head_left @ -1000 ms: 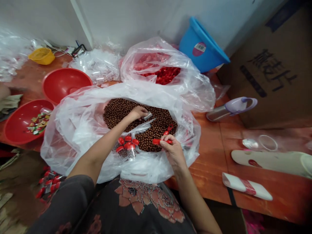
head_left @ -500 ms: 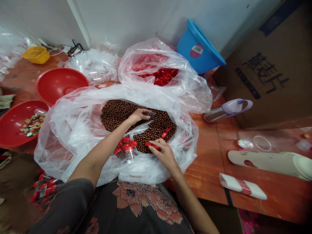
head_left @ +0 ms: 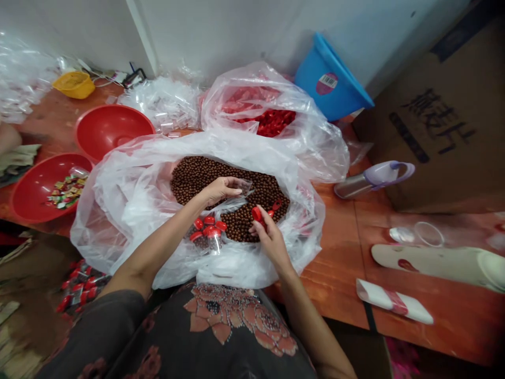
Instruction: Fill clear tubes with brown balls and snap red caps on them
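A big clear plastic bag (head_left: 130,205) lies open in front of me, full of small brown balls (head_left: 197,176). My left hand (head_left: 221,188) is over the balls, fingers closed on a small clear vial (head_left: 245,187). My right hand (head_left: 266,236) is at the near edge of the pile, pinching a red cap (head_left: 257,213). Several filled vials with red caps (head_left: 208,231) stand bunched in the bag between my arms. Behind it, a second clear bag (head_left: 300,126) holds loose red caps (head_left: 272,121).
Two red bowls (head_left: 112,126) sit at the left, the nearer bowl (head_left: 23,195) holding wrapped sweets. A heap of empty clear vials (head_left: 165,102), a yellow bowl (head_left: 74,84), a blue bucket (head_left: 327,84), a cardboard box (head_left: 445,121), a purple-lidded flask (head_left: 374,176) and capped vials on the floor (head_left: 79,289) surround me.
My right hand has lifted the red cap from lying flat near the pile's edge up toward the vial. My left hand has tipped the vial slightly and stayed over the balls.
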Demonstrator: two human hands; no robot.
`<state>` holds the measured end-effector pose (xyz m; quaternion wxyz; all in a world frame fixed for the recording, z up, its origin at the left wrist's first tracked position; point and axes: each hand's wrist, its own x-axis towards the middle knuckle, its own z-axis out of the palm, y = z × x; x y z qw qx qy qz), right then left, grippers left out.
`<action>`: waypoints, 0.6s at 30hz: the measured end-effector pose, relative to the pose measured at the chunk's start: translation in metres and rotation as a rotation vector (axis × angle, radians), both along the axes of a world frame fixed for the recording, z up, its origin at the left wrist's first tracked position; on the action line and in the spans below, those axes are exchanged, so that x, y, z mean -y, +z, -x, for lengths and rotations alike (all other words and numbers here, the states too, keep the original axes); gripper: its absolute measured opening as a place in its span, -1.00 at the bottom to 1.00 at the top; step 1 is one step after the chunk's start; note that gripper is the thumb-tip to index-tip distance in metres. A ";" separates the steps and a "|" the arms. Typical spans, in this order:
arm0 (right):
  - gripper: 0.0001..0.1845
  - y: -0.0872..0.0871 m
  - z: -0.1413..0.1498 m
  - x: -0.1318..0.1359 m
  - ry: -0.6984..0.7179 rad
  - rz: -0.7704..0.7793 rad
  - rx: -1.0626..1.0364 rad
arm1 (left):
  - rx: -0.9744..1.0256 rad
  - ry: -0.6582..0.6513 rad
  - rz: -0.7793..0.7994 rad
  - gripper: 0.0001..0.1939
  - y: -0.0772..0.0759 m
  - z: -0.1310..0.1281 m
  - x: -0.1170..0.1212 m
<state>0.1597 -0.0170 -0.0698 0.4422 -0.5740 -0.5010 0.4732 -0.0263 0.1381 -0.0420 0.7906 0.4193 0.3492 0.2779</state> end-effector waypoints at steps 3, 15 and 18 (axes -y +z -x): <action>-0.43 0.010 -0.004 -0.006 -0.064 0.106 -0.264 | 0.016 -0.021 0.024 -0.59 0.001 0.001 0.007; -0.62 0.040 -0.017 -0.035 -0.174 -0.111 -0.103 | -0.050 -0.070 0.024 -0.60 0.023 0.000 0.044; -0.67 0.048 -0.018 -0.038 -0.081 -0.234 0.062 | -0.055 -0.110 -0.022 -0.61 0.025 0.002 0.051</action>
